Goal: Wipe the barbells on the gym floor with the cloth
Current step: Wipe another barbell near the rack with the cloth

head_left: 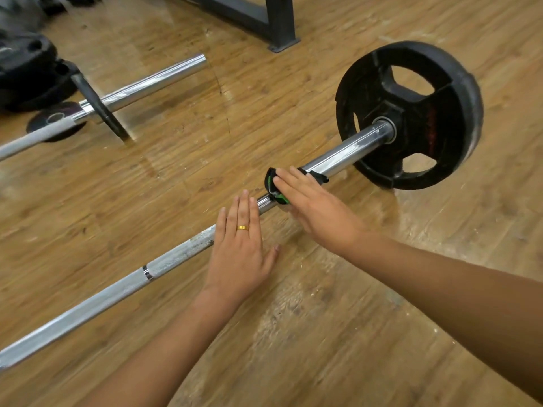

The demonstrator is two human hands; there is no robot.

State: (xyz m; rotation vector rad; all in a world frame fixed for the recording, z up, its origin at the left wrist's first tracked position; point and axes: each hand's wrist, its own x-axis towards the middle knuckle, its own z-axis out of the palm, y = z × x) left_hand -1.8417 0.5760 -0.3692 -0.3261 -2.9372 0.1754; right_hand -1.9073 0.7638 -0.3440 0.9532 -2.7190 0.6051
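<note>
A chrome barbell [117, 292] lies diagonally across the wooden floor, with a black weight plate [411, 113] on its far right end. A small black and green cloth [273, 186] is draped over the bar near the sleeve. My right hand [317, 207] lies flat on the cloth with straight fingers, pressing it against the bar. My left hand [239, 248], wearing a gold ring, rests flat over the bar just left of the cloth, fingers straight. A second barbell [141, 86] lies farther back on the left.
A dark metal rack foot [282, 39] stands at the top centre. Black weight plates [26, 71] are piled at the far left, and a small plate [55, 120] lies under the second bar. A thin black bar [100, 107] leans across it.
</note>
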